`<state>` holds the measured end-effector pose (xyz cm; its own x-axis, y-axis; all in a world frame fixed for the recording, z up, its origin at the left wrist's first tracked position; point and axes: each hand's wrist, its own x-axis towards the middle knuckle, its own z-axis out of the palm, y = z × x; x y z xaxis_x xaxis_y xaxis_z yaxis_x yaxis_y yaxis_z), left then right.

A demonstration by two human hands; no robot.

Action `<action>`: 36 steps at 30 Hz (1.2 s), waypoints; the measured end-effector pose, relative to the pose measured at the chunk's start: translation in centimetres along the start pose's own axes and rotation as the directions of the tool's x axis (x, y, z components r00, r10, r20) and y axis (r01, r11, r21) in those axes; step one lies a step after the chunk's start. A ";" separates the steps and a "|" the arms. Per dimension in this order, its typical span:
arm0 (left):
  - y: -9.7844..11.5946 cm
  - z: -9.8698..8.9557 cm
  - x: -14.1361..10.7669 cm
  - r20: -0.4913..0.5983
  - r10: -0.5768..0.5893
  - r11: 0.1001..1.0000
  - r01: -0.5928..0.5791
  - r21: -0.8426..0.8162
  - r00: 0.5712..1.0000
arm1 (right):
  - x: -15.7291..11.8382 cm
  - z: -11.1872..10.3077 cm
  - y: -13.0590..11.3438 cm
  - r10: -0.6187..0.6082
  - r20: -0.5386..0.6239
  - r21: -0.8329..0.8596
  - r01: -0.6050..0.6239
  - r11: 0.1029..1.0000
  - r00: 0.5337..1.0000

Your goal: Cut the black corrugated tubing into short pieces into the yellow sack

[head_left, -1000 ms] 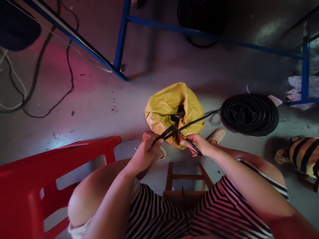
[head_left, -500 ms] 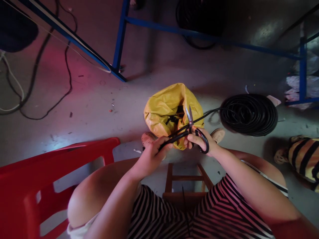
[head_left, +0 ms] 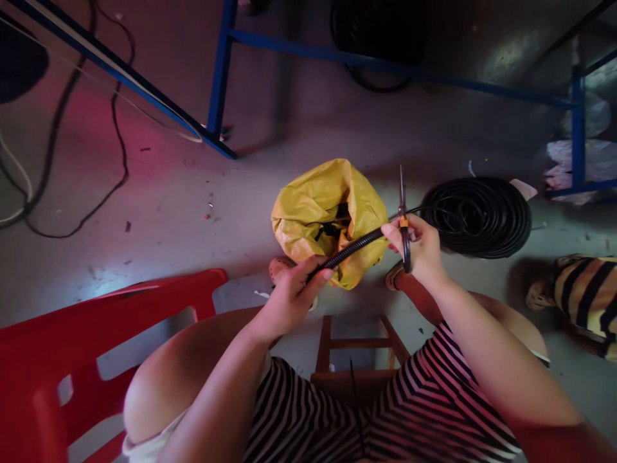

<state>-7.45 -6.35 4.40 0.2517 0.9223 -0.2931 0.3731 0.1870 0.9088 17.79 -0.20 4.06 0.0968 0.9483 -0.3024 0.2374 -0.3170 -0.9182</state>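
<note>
Black corrugated tubing (head_left: 357, 247) stretches between my two hands above an open yellow bag (head_left: 308, 206). My left hand (head_left: 294, 286) is closed around its lower left part. With my right hand (head_left: 418, 247) I hold black-handled scissors (head_left: 403, 199), their blades together and pointing away from me. The right fingers also touch the tubing's far stretch, where a thinner line runs on to the coil of black tubing (head_left: 479, 215) on the floor. Dark pieces (head_left: 330, 228) lie inside the bag; their kind cannot be made out.
A red plastic chair (head_left: 144, 302) stands at the left, and a wooden stool (head_left: 357, 343) is between my legs. Blue metal frames (head_left: 222, 77) cross the far floor, with another dark coil (head_left: 380, 38) behind. Loose cables (head_left: 123, 141) lie at left. A person in striped clothing (head_left: 585, 296) is at right.
My right hand has moved right along the tubing, away from my left hand, so a longer stretch shows between them. The scissors went from blades apart to together and turned upright.
</note>
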 end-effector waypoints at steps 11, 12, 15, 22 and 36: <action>0.6 -1.2 0.6 -0.187 -0.052 0.998 0.043 -0.055 0.981 | -4.9 2.0 3.1 0.134 0.406 0.220 -0.239 0.946 0.904; 0.6 -1.2 0.6 -0.194 -0.053 0.997 0.042 -0.062 0.979 | -4.9 2.0 3.0 0.130 0.399 0.210 -0.228 0.951 0.908; 0.6 -1.2 0.5 -0.203 -0.060 0.996 0.046 -0.073 0.977 | -4.5 1.9 2.4 0.120 0.385 0.149 -0.190 0.970 0.915; 1.0 -1.2 0.4 -0.206 -0.065 0.996 0.050 -0.079 0.976 | -4.1 1.8 2.2 0.171 0.394 0.027 -0.198 0.980 0.903; 1.0 -1.1 0.3 -0.160 -0.067 0.997 0.060 -0.048 0.985 | -3.9 1.8 1.8 0.205 0.461 0.041 -0.252 0.967 0.863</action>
<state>-7.97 -5.55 5.49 0.0804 0.9499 -0.3019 0.3440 0.2578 0.9029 16.10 -4.48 3.14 -0.3134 0.7615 -0.5674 0.1651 -0.5447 -0.8222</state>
